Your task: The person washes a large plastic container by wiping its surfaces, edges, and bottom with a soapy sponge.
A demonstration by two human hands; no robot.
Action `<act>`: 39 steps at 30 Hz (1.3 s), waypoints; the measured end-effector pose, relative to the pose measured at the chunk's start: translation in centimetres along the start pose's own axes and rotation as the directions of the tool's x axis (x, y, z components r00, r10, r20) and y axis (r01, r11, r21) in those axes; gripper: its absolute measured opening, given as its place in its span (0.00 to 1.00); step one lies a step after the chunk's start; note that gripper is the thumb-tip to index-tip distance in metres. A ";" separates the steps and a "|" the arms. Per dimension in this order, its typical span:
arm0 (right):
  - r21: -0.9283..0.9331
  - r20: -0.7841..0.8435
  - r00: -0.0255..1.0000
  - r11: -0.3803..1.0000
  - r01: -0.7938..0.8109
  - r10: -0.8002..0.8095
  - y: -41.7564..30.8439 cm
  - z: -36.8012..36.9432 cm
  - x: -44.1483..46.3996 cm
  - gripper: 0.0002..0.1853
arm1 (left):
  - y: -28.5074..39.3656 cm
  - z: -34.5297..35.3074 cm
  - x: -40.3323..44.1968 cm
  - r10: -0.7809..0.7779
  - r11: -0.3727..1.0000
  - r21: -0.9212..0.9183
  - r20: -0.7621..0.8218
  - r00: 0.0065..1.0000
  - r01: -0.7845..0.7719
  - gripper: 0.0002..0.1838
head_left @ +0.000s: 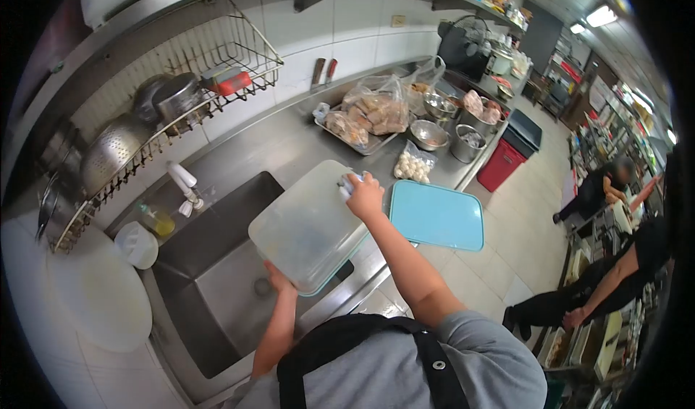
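A translucent plastic container [308, 224] is tilted over the right side of the metal sink [210, 293], its base facing up toward the camera. My left hand [281, 280] grips its lower left edge, with the fingers partly hidden beneath. At its upper right side, my right hand [364, 194] is closed on a small whitish cloth [346, 187] pressed to the container. A light blue lid [436, 216] lies on the counter edge, right of my right forearm.
Behind are a tray of bagged food [369, 112], a bag of white balls [414, 164] and metal bowls [428, 134]. The faucet [186, 186] and wire rack [174, 123] stand left. Two people [597, 286] [601, 184] are across the aisle, past a red bin [501, 166].
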State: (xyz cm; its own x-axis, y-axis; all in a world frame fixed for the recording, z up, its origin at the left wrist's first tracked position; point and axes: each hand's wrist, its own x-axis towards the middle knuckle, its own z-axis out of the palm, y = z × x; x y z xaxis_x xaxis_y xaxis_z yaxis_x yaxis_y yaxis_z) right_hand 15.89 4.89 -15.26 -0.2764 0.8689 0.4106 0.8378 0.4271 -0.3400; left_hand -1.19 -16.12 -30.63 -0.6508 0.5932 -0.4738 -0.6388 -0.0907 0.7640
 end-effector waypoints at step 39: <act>0.053 -0.083 0.988 0.990 0.131 -0.127 2.5 0.2 1.9 0.13 | -1.0 -0.3 -0.2 0.051 0.863 -0.496 0.281 0.958 0.100 0.35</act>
State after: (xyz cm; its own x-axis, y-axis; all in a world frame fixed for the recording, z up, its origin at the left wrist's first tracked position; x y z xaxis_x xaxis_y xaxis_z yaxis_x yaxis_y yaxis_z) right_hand 17.35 7.63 -15.52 -0.3405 0.7842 0.5188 0.7680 0.5503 -0.3277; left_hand -0.56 -16.43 -31.45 -0.5409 0.7886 -0.2923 -0.8193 -0.4155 0.3950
